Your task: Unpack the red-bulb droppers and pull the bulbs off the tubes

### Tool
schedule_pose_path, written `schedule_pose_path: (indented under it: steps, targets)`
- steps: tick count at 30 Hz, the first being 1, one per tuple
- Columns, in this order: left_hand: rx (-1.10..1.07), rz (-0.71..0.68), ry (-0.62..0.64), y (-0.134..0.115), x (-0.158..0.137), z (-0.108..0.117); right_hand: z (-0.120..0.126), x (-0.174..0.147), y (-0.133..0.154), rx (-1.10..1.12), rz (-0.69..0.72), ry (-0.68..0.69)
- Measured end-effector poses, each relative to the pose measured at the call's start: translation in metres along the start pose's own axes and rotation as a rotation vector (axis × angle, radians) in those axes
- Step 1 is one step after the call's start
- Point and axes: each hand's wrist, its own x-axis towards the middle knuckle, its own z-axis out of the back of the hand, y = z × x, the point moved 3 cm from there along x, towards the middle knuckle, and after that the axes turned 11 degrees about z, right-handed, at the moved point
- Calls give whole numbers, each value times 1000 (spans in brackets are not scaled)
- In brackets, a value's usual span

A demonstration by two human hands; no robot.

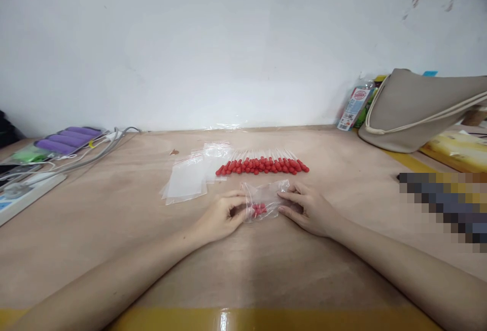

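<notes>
A clear plastic bag lies between my hands with a small cluster of red-tipped sticks inside it. My left hand pinches the bag's left end, thumb below and fingers above. At the other end, the fingers of my right hand are closed on the bag's right edge. Just beyond the bag, a row of loose thin white sticks with red heads lies side by side, heads toward me. Left of that row, flat clear zip bags with a red line along the top overlap in a pile.
On the left are a white power strip, grey cables and a purple padded item. At right stand a labelled bottle and a grey bag, near a yellow packet and a pixelated dark object. A wall closes the back.
</notes>
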Motion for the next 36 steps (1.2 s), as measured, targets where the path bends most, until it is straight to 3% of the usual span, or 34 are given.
schedule_pose_path:
  steps: [8,13,19,26,32,36]
  targets:
    - [90,-179,113,-13,9,-3,2,1,3,-3,-8,2]
    - [158,-141,22,-11,6,0,4,1,4,-13,23,-24]
    - [138,-187,133,-6,7,2,3,1,5,6,76,25]
    - [193,-165,0,-1,6,-2,0,0,4,-7,75,43]
    - [203,-211,102,2,6,-1,0,-1,3,-17,64,54]
    - [239,-208,40,3,8,-1,1,0,3,-13,74,48]
